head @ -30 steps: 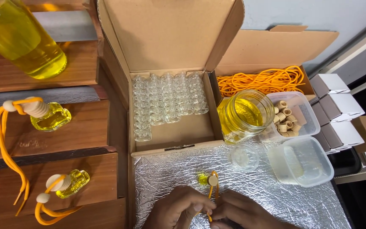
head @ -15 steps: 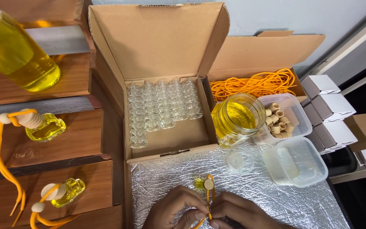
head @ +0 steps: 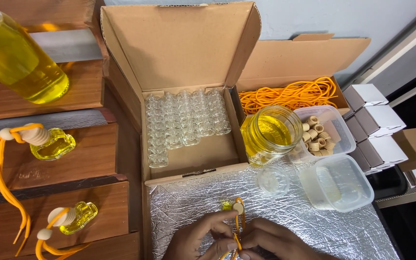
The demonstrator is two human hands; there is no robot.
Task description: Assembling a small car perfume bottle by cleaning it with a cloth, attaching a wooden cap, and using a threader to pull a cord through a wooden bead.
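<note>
Both hands sit at six o'clock on the foil-covered tabletop (head: 314, 226). The left hand (head: 196, 238) and right hand (head: 266, 240) each pinch the orange cord (head: 237, 226), which runs upright between them toward twelve o'clock, ending at a small yellow bottle (head: 228, 206) with a bead-like cap (partly hidden), roughly equally near both.

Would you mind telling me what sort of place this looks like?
Probably a small handcraft bench for hanging scent bottles: a carton of empty glass vials, a jar of yellow liquid, orange cord, and finished bottles on wooden steps.
</note>
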